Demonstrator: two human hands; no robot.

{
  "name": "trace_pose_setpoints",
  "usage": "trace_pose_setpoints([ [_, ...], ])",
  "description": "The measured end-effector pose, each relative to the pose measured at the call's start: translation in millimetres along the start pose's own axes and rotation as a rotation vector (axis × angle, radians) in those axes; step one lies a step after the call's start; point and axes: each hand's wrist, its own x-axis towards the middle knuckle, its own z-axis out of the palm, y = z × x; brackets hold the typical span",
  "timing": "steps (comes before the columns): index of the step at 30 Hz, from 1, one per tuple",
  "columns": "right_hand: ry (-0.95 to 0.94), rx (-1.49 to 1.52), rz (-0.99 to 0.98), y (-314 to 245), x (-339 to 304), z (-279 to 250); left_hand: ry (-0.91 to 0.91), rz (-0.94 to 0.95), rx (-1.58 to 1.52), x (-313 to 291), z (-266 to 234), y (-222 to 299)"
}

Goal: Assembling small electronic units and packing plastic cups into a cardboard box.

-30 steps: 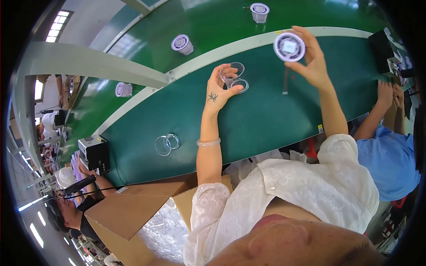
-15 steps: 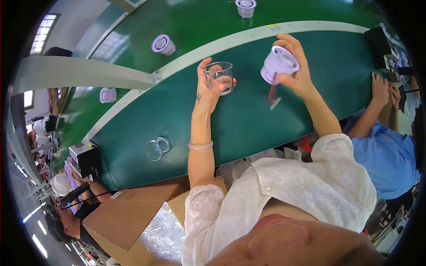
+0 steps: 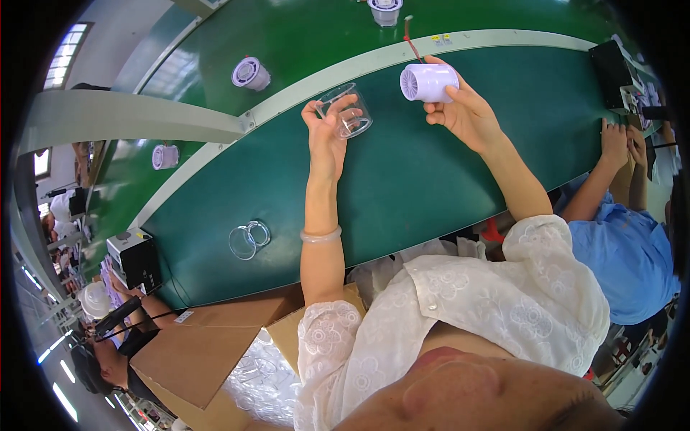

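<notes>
In my left hand [image 3: 328, 136] is a clear, round plastic cup [image 3: 363, 115], tilted, with my fingers curled around it and partly seen through its wall. My right hand [image 3: 471, 118] grips a pale purple cylindrical housing [image 3: 433, 83] lying sideways. Its slotted round end faces left, and a thin red wire [image 3: 412, 47] sticks up from behind it. The cup and the housing are apart. Another clear cup [image 3: 249, 240] lies on the green bench top [image 3: 388, 208], left of my left forearm.
Beyond a pale rail [image 3: 309, 92] runs a green belt [image 3: 309, 50] with several purple units in clear cups [image 3: 251, 74]. An open cardboard box [image 3: 194, 359] of clear plastic pieces stands at lower left. Dark boxes [image 3: 136, 257] sit at both bench ends. A co-worker in blue [image 3: 622, 248] works at right.
My right hand has turned the purple housing onto its side and raised it slightly; its wire swung from hanging below to pointing up. My left hand has tilted the cup and shifted slightly left.
</notes>
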Motion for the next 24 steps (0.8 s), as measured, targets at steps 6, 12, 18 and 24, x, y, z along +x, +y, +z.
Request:
trace_pose_setpoints([
  [6, 0.128, 0.070, 0.133, 2, 1, -10, -0.012, -0.004, -0.073, 1, 1, 3],
  [12, -0.104, 0.686, 0.411, 7, 3, -28, 0.033, -0.031, -0.060, -1, -2, 0],
  [18, -0.264, 0.868, 0.450, 8, 5, -28, -0.034, -0.030, -0.066, 0, -1, 0],
  [24, 0.086, 0.130, 0.024, 4, -3, -9, -0.008, 0.205, 0.403, -1, 10, -5],
])
